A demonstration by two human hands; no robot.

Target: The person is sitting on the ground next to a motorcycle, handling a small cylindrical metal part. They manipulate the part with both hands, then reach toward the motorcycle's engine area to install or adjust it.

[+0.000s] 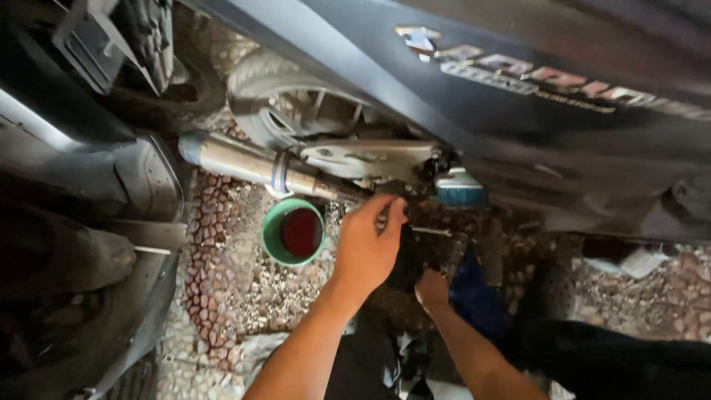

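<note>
Engine underside (415, 222) of the scooter is reached from below by both hands. The left hand (366, 244) is curled at the exhaust joint; the right hand (432, 289) is half hidden, its grip unclear. A green bowl (293, 232) of dark liquid is set on the pebbled floor (237, 289) just beside, under the exhaust pipe (252, 164).

Decal (548, 78) on dark body panel, upper right of frame: long slanted strip of silver, red-edged lettering, blurred. White crumpled wrapper or paper (638, 261) on pebble floor, right edge, mid-height; kind unclear. No screens, no signs.
</note>
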